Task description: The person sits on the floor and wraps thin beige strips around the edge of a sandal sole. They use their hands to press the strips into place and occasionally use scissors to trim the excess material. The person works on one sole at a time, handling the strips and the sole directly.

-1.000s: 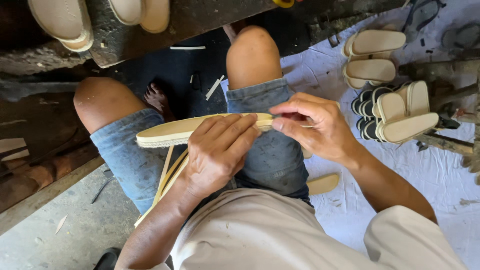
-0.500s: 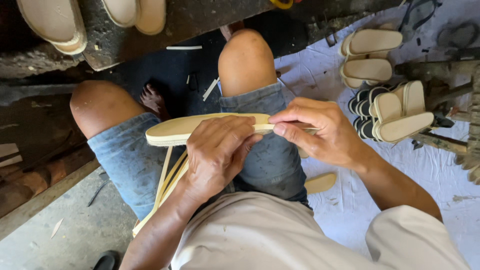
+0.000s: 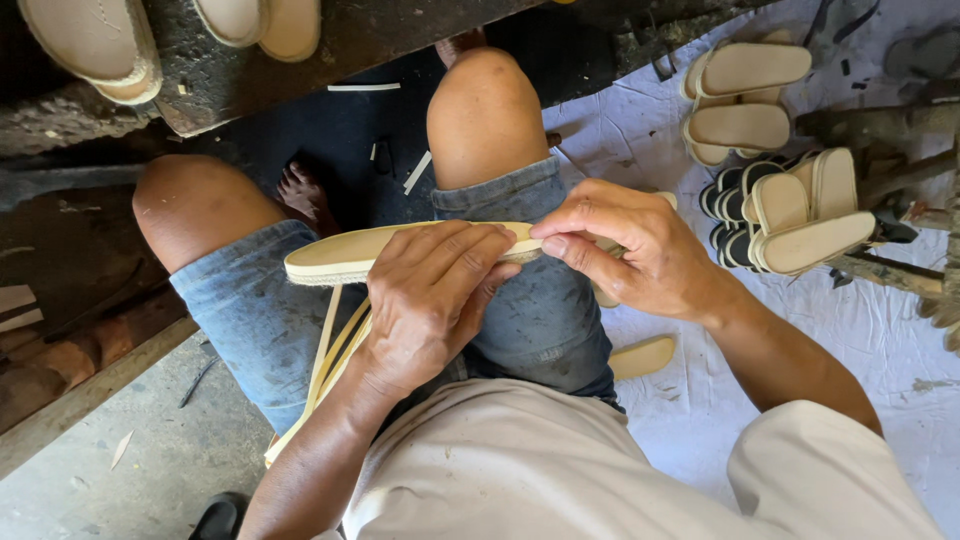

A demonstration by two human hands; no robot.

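Sole: a pale cream shoe sole lies edge-up across the person's lap, over the denim shorts, its long side running left to right between both hands.
Left hand: the left hand is closed over the middle of the sole from above, fingers curled along its top edge, thumb side hidden beneath.
Right hand: the right hand is closed in a pinch at the sole's right end, thumb and forefinger pressed together on its edge; what lies between them is too small to tell.
Strips: thin cream strips hang down from under the left hand, along the left thigh toward the floor.
Loose sole: another pale sole lies on the white sheet, just beside the right thigh.
Stack: finished soles stand bundled on edge on the sheet at the right, with two more pairs above them.
Counter: a rough dark counter crosses the top, carrying soles at its left end.
Foot: a bare foot shows between the knees.
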